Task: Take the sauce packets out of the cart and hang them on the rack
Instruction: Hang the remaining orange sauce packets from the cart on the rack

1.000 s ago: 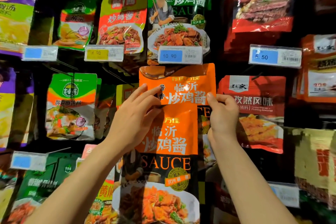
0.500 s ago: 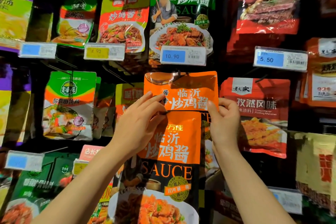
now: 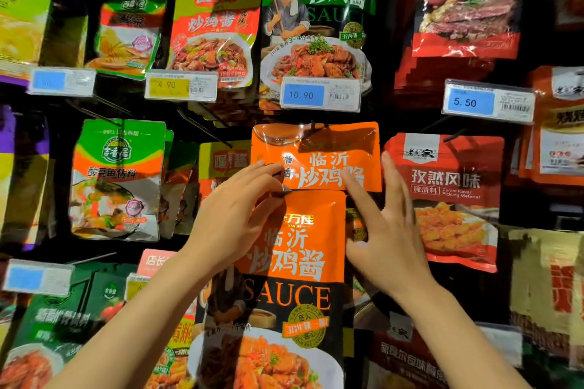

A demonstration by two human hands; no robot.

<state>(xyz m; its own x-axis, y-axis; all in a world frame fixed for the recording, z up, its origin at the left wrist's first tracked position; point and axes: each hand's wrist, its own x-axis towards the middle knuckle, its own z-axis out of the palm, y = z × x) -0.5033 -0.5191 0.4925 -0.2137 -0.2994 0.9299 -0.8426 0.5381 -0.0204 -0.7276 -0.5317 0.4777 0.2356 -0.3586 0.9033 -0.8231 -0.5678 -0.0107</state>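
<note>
My left hand [image 3: 234,218] pinches the orange sauce packet [image 3: 316,158] to steady it on the rack hook [image 3: 313,129], right hand [image 3: 382,227] spread, fingertips just touching.

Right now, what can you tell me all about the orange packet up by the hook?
The orange sauce packet is a flat, glossy pouch that looks like plastic, with big white Chinese letters and a shiny, crinkled top edge. It hangs at a dark rack peg just under the 10.90 price tag. Its lower part is hidden behind another orange packet held in front. The left hand pinches its lower left edge; the right hand has spread fingers touching its lower right corner.
</note>
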